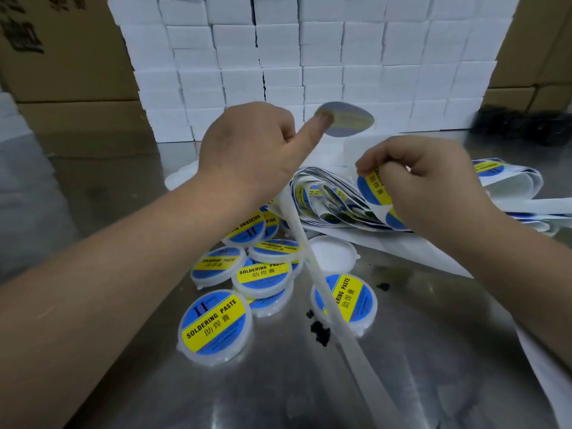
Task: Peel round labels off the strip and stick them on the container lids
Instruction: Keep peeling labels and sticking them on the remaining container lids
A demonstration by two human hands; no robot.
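My left hand (247,156) is raised above the table and holds one peeled round label (346,120) at its thumb tip, blurred, with its pale back toward me. My right hand (433,184) pinches the folded label strip (373,193), which carries blue and yellow labels. Below my hands lies a pile of labelled lids (263,274), with further labelled lids at the front (213,323) and to the right (356,301). One plain white lid (332,253) lies between them. The empty backing strip (359,360) trails toward me across the right-hand lid.
The metal table (433,351) carries black crumbs (320,331). A wall of white boxes (309,57) stands at the back, with cardboard cartons (62,72) to the left. A dark object (520,125) lies at the far right. More strip (507,178) spreads to the right.
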